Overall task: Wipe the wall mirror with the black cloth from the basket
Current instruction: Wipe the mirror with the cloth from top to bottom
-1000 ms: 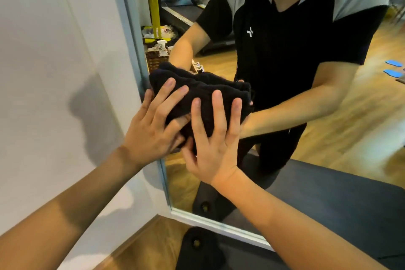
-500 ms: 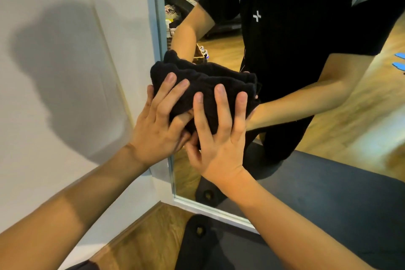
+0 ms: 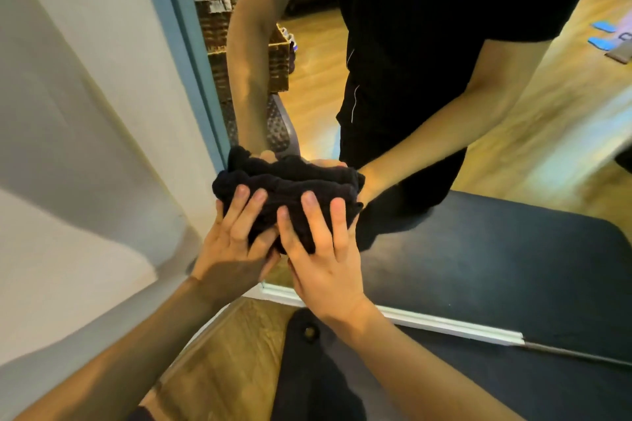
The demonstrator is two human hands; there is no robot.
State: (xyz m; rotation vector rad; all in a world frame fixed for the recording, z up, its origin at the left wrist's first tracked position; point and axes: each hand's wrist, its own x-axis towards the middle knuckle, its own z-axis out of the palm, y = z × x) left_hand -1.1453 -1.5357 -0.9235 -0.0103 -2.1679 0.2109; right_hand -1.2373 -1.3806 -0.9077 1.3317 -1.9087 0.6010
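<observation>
Cloth [image 3: 287, 195], pressed under our spread fingers [image 3: 309, 212] of both hands, has slid down toward the mirror [image 3: 444, 147] bottom edge, so lower glass gets wiped.

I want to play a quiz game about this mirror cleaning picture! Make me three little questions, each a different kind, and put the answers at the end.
1. True or false: only one hand presses the black cloth on the wall mirror.
2. Multiple choice: near which part of the mirror is the cloth? A) the lower left corner B) the right edge C) the top
3. Fill in: the reflection shows a woven ____ behind the person.

Key:
1. False. The left hand and the right hand both lie on it, fingers spread.
2. A, close to the mirror's frame.
3. Basket.
</observation>
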